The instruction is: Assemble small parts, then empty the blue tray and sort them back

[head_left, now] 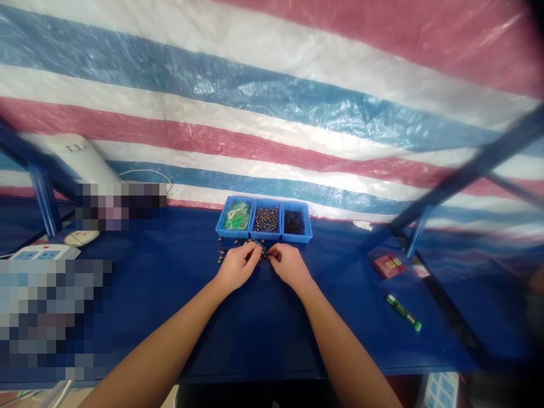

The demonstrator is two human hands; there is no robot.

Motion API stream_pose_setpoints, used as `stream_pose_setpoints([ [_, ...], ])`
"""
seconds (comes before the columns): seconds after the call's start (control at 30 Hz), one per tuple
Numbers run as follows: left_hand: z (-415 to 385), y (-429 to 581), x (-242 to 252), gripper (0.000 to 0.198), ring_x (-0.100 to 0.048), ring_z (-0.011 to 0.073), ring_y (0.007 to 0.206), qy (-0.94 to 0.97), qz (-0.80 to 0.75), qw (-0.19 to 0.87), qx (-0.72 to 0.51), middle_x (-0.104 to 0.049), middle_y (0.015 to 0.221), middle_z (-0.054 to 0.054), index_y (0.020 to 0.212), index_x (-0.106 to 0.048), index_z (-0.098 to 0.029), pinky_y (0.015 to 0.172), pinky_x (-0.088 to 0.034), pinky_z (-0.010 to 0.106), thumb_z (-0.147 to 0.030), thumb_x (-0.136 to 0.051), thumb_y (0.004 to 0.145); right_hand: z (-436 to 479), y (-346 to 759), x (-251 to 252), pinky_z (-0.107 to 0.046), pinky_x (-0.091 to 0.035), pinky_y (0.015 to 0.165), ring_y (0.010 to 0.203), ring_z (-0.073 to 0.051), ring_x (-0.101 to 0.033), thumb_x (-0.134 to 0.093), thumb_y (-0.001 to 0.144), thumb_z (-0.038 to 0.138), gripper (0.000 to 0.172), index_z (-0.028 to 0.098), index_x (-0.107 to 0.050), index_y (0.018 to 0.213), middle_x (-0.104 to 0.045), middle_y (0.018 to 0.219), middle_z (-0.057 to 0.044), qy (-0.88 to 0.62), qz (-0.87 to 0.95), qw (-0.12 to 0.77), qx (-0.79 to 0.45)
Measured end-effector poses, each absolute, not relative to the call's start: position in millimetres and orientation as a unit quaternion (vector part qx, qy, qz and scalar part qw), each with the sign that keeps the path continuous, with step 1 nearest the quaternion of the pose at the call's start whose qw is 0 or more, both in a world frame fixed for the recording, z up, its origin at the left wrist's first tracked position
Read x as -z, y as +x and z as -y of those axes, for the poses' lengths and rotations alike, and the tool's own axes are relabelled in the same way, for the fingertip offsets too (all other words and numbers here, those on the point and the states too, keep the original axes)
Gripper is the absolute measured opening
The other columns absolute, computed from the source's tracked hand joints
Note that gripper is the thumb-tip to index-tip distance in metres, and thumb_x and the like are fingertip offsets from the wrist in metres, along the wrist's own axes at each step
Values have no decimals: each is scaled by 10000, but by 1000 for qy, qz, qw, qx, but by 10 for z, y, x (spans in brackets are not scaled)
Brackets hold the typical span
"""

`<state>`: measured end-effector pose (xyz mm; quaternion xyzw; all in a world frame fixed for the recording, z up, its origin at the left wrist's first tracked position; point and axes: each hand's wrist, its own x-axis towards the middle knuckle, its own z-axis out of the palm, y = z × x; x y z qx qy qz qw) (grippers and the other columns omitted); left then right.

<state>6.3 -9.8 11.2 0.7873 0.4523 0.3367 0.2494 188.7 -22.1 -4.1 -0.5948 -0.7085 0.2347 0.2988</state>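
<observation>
My left hand (239, 265) is closed, thumb against fingers, just in front of the bins; a bit of a small dark greenish piece (263, 250) shows at its fingertips. Close by on the right, my right hand (290, 265) pinches at something too small to name beside that piece. Several small brass-coloured metal fittings (221, 251) lie loose left of and behind my left hand. Behind them stand three joined blue bins: the left bin (233, 233) has green and white pieces, the middle bin (266, 235) brass-coloured fittings, the right bin (296, 238) dark screw-like parts.
The blue tabletop (255, 334) carries a green tube-like item (403, 312) and a red box (389, 265) on the right. A white power strip (51, 251) sits at the left. Blue metal struts (419, 229) flank the table, with a striped tarpaulin (272, 130) behind.
</observation>
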Motion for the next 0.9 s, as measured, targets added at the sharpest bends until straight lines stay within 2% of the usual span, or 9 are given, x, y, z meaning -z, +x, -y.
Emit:
stream_pose_setpoints([
  [0.1,94,65,-113,348,-542,101,566,789,-447,257,-334,-576,627,-27,727,-550,-183,580,-382,219,-365,-399,982,217,1878,49,-273,-497,754,771,-165,-630,-619,810,134,172,210,-691,946,-668,858,-34,-604,710,283,-227],
  [0.3,103,70,-124,356,-537,106,562,787,-450,255,-336,-582,630,-22,728,-560,-184,572,-383,222,-373,-393,979,251,1871,2,-276,-485,776,828,-173,-616,-577,836,146,129,212,-678,881,-656,875,-37,-607,715,277,-206],
  [0.43,106,74,-127,349,-537,107,558,789,-447,252,-338,-584,627,-20,724,-558,-182,559,-386,217,-364,-397,974,276,1855,-39,-294,-472,800,896,-198,-599,-629,817,184,123,224,-677,923,-650,896,-43,-607,727,254,-195],
  [0.6,107,76,-127,339,-546,110,568,791,-441,259,-334,-587,631,-17,735,-561,-181,557,-389,211,-359,-397,974,265,1839,-31,-299,-467,797,892,-203,-598,-613,848,206,142,224,-674,975,-654,891,-48,-618,720,249,-192],
  [0.7,104,74,-129,337,-541,110,570,791,-442,258,-334,-588,632,-17,729,-561,-180,563,-387,212,-353,-404,972,256,1848,-22,-293,-462,803,895,-201,-602,-588,857,185,134,229,-701,914,-652,903,-57,-614,726,242,-190],
  [0.8,98,71,-131,347,-533,109,559,792,-444,255,-333,-587,629,-17,726,-558,-179,561,-381,215,-359,-396,975,259,1857,-27,-279,-454,741,842,-191,-600,-592,838,165,106,221,-678,863,-647,854,-45,-620,723,237,-191],
  [0.9,98,70,-129,349,-537,109,561,791,-447,255,-330,-588,629,-17,729,-558,-178,564,-381,214,-361,-394,977,266,1859,-33,-267,-430,652,771,-188,-595,-616,822,184,134,211,-627,952,-642,778,-20,-636,707,239,-198],
])
